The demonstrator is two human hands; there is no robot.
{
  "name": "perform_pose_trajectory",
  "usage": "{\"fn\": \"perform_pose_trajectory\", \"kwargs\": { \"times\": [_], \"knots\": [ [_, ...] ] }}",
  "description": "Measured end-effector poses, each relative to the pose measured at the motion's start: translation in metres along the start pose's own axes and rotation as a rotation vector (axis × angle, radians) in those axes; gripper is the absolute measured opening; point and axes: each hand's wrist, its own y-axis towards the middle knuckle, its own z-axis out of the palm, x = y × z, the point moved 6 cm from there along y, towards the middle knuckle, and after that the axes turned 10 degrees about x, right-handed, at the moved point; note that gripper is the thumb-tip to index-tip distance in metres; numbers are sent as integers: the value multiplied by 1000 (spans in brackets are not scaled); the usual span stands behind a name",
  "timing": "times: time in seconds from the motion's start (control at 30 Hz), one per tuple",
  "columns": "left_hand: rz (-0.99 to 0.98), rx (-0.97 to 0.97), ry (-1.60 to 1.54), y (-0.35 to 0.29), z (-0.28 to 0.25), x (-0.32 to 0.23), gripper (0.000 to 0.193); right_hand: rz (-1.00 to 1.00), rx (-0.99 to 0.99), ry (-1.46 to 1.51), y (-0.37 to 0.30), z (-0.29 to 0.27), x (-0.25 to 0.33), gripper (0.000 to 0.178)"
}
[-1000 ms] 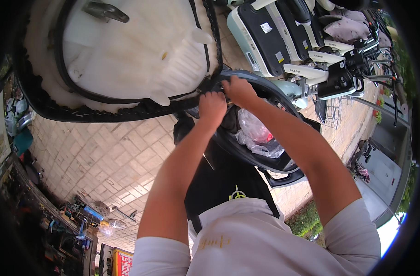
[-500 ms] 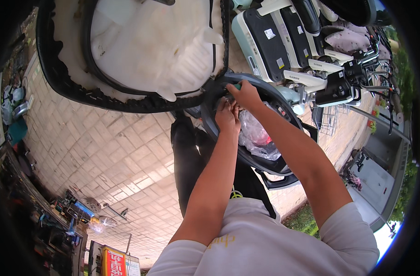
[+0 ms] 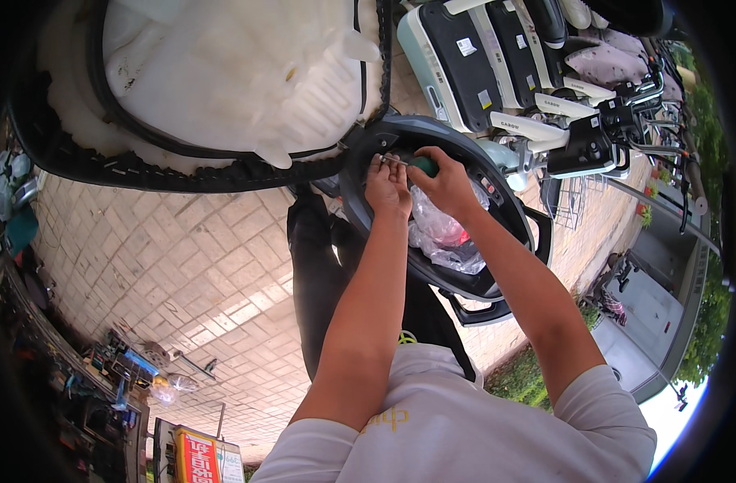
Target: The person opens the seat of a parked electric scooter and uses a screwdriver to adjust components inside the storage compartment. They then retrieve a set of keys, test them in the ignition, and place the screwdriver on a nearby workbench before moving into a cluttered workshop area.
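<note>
Right hand gripping green-handled screwdriver, shank aiming 10 o'clock-ish at left hand; can't tell that one's grip.

Seat underside blocks upper L; bin rim stands around L hand & R hand. Plastic bag fills mid-bin nr R hand. Free room over paving, L of bin; parked scooters bar upper R.

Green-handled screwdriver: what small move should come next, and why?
Perhaps use the left hand to steady the tip of the screwdriver: the right hand grips its green handle, and its thin shaft reaches the left hand's upturned fingers.
</note>
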Motion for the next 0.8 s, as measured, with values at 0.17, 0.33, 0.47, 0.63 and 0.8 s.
{"fn": "perform_pose_trajectory", "kwargs": {
  "times": [0.17, 0.33, 0.47, 0.63, 0.8],
  "knots": [
    [12, -7, 1, 2, -1, 1, 23, -3, 21, -29, 2, -2, -5, 40],
    [20, -25, 39, 3, -6, 2, 26, 536, 126, 644, 8, 6, -33, 38],
    [31, -27, 77, 4, -9, 1, 23, 280, 275, 282, 18, -2, -16, 42],
    [31, -20, 87, 5, -6, 0, 27, -22, 327, -92, 24, -9, 0, 47],
    [68, -63, 115, 4, -10, -2, 40, -58, 276, -76, 20, 8, -4, 48]
  ]
}}
